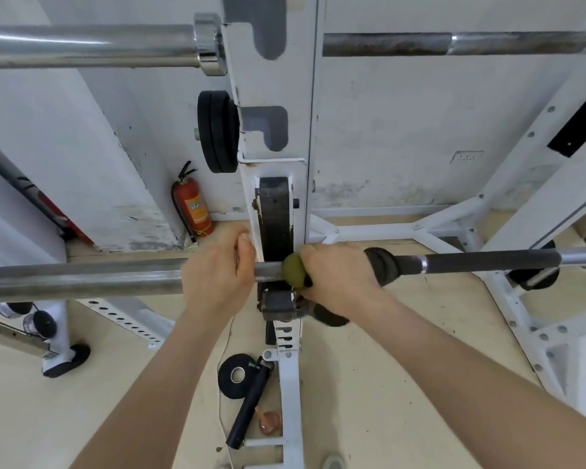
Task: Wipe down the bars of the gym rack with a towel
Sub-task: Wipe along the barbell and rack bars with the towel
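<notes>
Seen from above, a pale beige floor [369, 384] meets scuffed, stained white walls [403, 130] in a gym corner. A white gym rack [278, 79] rises through the middle of the view, its upright holding 2 grey hooks, with black weight plates [217, 130] on a peg at its left side. A red fire extinguisher [193, 204] stands on the floor against the wall; its orange label carries print too small to read. A steel barbell [82, 279] runs across the lower middle, and a second bar [88, 45] crosses the top. The left hand [217, 272] is wrapped around the lower barbell just left of the upright, fingers curled over it. The right hand [335, 275] is closed around a dark towel [383, 265] pressed onto the same bar just right of the upright, with an olive-green patch of cloth showing at the thumb. On the floor below lie a black tape roll [237, 375] and a black cylindrical handle [249, 407] beside the rack's white base rail.
</notes>
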The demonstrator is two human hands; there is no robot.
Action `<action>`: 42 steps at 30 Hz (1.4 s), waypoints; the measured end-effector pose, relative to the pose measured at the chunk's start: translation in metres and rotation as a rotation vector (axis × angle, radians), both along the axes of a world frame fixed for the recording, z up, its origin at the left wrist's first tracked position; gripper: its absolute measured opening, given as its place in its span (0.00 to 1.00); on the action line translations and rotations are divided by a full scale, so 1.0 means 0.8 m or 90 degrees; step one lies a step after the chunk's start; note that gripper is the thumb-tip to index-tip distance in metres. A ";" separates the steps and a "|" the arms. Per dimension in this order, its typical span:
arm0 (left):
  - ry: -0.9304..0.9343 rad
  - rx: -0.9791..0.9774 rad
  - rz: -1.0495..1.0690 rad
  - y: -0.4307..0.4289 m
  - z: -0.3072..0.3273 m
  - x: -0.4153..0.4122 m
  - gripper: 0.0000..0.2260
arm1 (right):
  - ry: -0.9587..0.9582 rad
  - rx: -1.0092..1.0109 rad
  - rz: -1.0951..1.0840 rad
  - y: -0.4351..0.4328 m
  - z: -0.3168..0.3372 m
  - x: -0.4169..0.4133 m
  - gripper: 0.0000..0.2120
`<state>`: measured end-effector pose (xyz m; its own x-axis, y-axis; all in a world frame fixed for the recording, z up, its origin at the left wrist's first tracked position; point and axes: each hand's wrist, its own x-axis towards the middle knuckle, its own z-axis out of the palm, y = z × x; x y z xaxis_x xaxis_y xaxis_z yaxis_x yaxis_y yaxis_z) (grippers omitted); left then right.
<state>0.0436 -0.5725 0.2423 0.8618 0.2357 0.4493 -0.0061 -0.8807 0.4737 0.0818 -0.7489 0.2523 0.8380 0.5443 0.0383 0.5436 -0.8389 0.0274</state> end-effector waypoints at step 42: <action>0.357 0.431 -0.153 -0.184 0.008 0.058 0.08 | -0.050 -0.001 -0.135 -0.198 -0.004 0.015 0.03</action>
